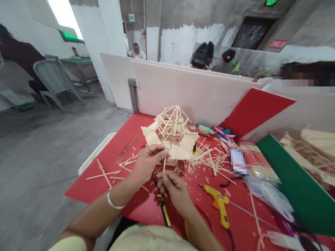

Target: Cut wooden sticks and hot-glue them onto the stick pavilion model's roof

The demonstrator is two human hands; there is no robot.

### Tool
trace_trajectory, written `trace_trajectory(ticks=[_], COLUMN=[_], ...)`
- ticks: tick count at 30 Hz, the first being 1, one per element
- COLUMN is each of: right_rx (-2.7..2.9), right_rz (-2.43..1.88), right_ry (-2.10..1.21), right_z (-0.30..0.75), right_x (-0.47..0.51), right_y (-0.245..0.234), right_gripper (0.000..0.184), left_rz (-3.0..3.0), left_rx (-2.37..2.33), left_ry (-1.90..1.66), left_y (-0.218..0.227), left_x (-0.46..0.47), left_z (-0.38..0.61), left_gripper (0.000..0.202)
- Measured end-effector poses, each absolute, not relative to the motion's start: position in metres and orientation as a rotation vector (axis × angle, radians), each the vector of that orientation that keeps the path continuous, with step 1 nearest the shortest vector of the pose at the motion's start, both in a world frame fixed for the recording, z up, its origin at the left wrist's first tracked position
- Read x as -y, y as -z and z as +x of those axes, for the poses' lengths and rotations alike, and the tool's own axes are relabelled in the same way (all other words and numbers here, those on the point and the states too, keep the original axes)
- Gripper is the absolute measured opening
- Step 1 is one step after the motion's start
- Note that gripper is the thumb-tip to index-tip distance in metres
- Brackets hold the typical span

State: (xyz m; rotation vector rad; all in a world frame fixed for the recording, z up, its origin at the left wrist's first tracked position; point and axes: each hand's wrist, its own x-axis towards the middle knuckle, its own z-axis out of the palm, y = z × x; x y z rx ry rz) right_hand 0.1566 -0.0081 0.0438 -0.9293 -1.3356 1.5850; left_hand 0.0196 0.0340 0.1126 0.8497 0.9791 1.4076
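Note:
My left hand [148, 161] and my right hand [175, 187] both pinch one thin wooden stick [164, 165], held upright between them over the red table [110, 157]. The left fingers grip its top, the right fingers its lower end. Just behind stands a stick-built house model [171, 130] with a lattice roof frame and flat stick panels around it. A silver bangle [115, 203] is on my left wrist. Black-and-yellow cutters [163, 207] lie under my hands.
A yellow glue gun [220, 205] lies right of my hands. Loose sticks [209, 157] litter the table. Plastic bags [267, 191], a green board [295, 181] and a red board [253, 108] are at the right. White partitions [188, 90] stand behind; other people sit beyond.

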Motion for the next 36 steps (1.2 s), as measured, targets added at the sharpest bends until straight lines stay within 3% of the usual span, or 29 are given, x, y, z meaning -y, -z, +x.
trace_trajectory(ticks=[10,19,28,36], right_rx=[1.234,1.162,1.067,1.040], right_rz=[-0.960,-0.972,-0.920,-0.921], right_ry=[-1.470,-1.414,-1.456,-1.447], right_z=[0.160,0.142,0.133,0.131], right_x=[-0.019,-0.054,-0.081,-0.086], right_y=[-0.086,-0.117,-0.107,-0.108], right_gripper=[0.032,0.036,0.040,0.044], left_rz=[1.254,1.360,1.329,1.366], left_rx=[-1.209,-1.063,-1.111,-1.095], left_ry=[-1.792,-1.501,-1.166,-1.101], left_y=[-0.143,-0.173,-0.180,-0.187], left_x=[-0.074,-0.138,-0.172,-0.184], left_z=[-0.012,-0.016,-0.010,-0.010], left_gripper=[0.021,0.033,0.037,0.041])
